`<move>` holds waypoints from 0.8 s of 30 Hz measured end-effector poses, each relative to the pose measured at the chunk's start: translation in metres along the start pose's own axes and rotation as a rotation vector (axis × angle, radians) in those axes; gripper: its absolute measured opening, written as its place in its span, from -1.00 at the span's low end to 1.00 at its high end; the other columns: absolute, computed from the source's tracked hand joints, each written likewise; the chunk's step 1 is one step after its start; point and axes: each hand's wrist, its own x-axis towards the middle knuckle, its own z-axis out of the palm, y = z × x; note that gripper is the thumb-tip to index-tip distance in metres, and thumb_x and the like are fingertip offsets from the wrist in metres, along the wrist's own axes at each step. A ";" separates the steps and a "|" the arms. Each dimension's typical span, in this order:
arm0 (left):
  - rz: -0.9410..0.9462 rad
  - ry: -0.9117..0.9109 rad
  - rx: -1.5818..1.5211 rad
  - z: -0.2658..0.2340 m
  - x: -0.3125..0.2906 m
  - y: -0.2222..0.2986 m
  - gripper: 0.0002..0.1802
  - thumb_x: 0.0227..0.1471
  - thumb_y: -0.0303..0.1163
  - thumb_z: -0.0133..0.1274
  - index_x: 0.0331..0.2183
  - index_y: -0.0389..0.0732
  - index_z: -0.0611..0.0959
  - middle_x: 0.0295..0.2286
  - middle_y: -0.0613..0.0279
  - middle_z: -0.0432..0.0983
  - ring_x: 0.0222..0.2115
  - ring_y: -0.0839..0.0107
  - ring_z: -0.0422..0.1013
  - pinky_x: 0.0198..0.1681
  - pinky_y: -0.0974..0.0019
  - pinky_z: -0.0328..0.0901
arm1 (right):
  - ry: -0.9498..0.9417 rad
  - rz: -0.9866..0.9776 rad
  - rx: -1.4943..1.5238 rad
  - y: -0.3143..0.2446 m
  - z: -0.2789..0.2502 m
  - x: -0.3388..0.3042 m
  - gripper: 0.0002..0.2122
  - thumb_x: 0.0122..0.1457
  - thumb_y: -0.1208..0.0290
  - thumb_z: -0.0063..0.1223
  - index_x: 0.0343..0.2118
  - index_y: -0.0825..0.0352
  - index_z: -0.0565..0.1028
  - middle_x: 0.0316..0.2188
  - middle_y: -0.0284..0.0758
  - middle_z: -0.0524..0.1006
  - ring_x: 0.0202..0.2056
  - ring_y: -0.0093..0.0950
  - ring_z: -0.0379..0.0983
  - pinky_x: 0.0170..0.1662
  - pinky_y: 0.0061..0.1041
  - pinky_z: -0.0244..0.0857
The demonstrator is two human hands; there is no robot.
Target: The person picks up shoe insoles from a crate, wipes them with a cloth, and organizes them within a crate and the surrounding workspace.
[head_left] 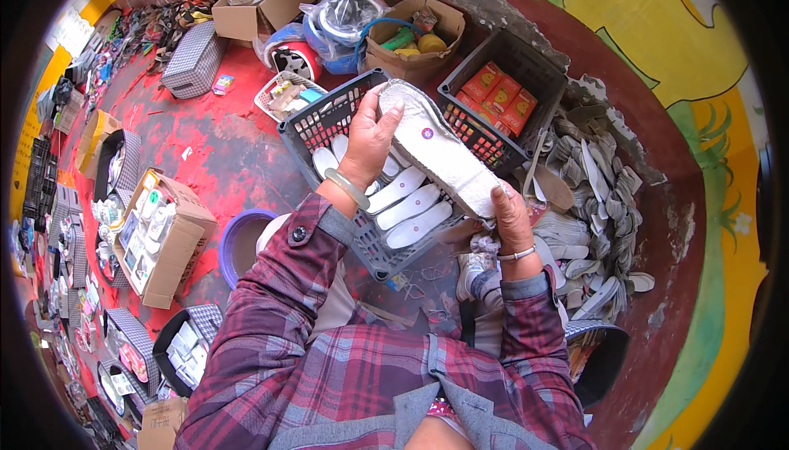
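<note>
Between my two hands I hold a thick white insole (436, 147), perhaps a stack of them, with a small round purple-and-red mark on it. My left hand (370, 139) grips its upper left end, thumb on top. At the lower right end, my right hand (513, 221) is closed around the edge. Beneath it stands a dark grey plastic crate (380, 267), where several white insoles (417, 226) lie side by side. Part of the crate is hidden by the held insole and my left hand. A large heap of greyish insoles (604, 203) lies to the right, against the wall.
Another dark crate (526, 46) holds red boxes (500, 98). Behind are a white basket (283, 80), a carton with balls (448, 14) and a bagged round item (345, 18). Leftward stand a purple basin (230, 244), a filled carton (185, 228) and a checked bin (193, 60).
</note>
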 end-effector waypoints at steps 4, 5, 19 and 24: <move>-0.078 0.045 -0.242 -0.003 0.001 -0.003 -0.77 0.11 -0.44 -0.09 -0.16 -0.26 0.42 -0.33 0.34 0.43 -0.33 0.62 0.32 -0.21 0.54 0.23 | 0.026 -0.019 -0.023 -0.004 0.006 -0.002 -0.45 -0.01 -0.02 0.12 -0.18 0.46 0.42 -0.34 -0.40 0.47 -0.33 -0.65 0.34 -0.24 -0.65 0.22; -0.079 0.056 -0.270 -0.003 0.002 -0.004 -0.77 0.11 -0.44 -0.10 -0.15 -0.26 0.42 -0.32 0.34 0.43 -0.33 0.62 0.32 -0.21 0.53 0.23 | 0.017 -0.025 -0.031 -0.006 0.006 -0.002 -0.45 -0.01 -0.02 0.12 -0.19 0.46 0.42 -0.34 -0.40 0.47 -0.34 -0.65 0.34 -0.24 -0.65 0.22; -0.166 -0.041 -0.165 -0.009 0.007 0.009 -0.72 0.05 -0.43 0.01 -0.15 -0.27 0.50 -0.37 0.31 0.50 -0.40 0.62 0.39 -0.32 0.56 0.30 | -0.009 -0.075 0.212 -0.017 -0.013 -0.002 -0.59 0.02 0.23 0.17 -0.16 0.45 0.43 -0.28 -0.37 0.50 -0.27 -0.63 0.39 -0.16 -0.64 0.23; -0.247 -0.033 -0.309 -0.018 0.008 -0.004 -0.84 0.08 -0.47 -0.07 -0.26 -0.28 0.50 -0.36 0.21 0.51 -0.36 0.46 0.44 -0.21 0.42 0.33 | 0.005 -0.030 0.196 -0.028 -0.012 -0.007 -0.58 0.02 0.24 0.17 -0.15 0.45 0.41 -0.27 -0.35 0.50 -0.27 -0.62 0.39 -0.14 -0.63 0.24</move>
